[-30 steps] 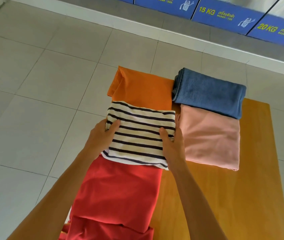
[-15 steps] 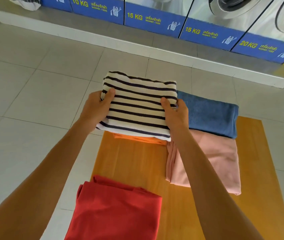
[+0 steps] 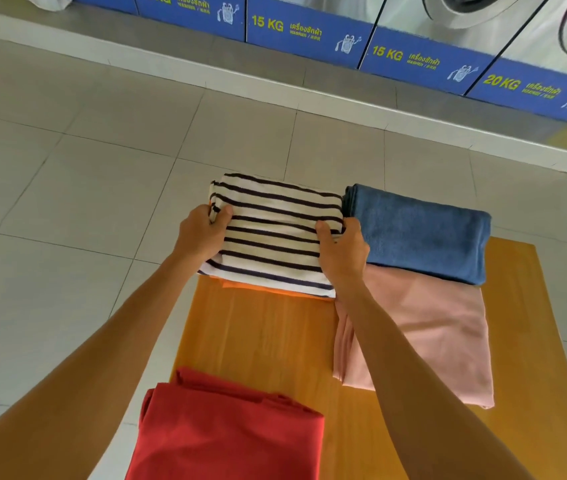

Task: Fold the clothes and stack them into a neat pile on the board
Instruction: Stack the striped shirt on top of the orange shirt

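Both hands are on the folded striped shirt [image 3: 275, 233], one at each side edge. The left hand [image 3: 202, 237] has its thumb curled over the top of the cloth and its fingers tucked out of sight beneath, pinching the edge. The right hand [image 3: 342, 252] grips the same way, thumb lying on the stripes, fingers hidden under the fold. The shirt sits over a folded orange garment [image 3: 268, 289], only a sliver of it showing, at the far left corner of the wooden board [image 3: 268, 337]. Just beside it lies a folded blue towel [image 3: 420, 233], with a pink garment [image 3: 427, 334] nearer, and a red one [image 3: 230, 434] at the near edge.
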`<act>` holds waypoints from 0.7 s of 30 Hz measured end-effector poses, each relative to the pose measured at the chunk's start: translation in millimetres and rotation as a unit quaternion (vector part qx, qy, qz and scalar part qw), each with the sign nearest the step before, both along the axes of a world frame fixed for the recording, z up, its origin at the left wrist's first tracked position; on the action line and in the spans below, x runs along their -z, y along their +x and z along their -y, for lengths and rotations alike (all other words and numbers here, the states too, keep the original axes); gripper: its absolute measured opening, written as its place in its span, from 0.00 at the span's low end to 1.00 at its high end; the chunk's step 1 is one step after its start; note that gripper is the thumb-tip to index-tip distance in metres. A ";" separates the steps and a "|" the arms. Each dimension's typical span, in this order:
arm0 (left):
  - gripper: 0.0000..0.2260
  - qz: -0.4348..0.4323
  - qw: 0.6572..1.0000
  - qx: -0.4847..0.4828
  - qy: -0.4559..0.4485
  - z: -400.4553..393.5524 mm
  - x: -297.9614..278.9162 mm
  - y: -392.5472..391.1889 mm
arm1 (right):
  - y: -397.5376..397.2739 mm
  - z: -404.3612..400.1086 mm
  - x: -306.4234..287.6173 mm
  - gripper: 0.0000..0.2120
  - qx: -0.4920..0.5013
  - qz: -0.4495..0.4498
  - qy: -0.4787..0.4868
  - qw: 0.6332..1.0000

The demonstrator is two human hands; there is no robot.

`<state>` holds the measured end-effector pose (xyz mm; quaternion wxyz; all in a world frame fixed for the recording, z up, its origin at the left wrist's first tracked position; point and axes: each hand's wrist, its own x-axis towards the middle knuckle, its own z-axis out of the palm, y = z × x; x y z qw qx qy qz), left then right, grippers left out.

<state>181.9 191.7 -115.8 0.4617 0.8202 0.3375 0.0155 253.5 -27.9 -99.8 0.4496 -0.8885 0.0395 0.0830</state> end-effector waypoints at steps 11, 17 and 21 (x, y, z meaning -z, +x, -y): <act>0.26 -0.048 0.998 -0.024 0.018 8.6 -3.0 -1.6 | 11.3 -6.9 -15.9 0.23 -0.060 -0.056 -0.098 0.992; 0.25 -0.057 0.997 -0.016 0.050 6.5 -40.5 -26.7 | -11.3 8.7 -47.3 0.16 -0.094 -0.060 -0.086 0.990; 0.24 -0.058 0.996 -0.032 0.059 18.8 -60.2 -96.6 | -72.1 46.9 -63.3 0.07 -0.027 -0.015 -0.032 0.999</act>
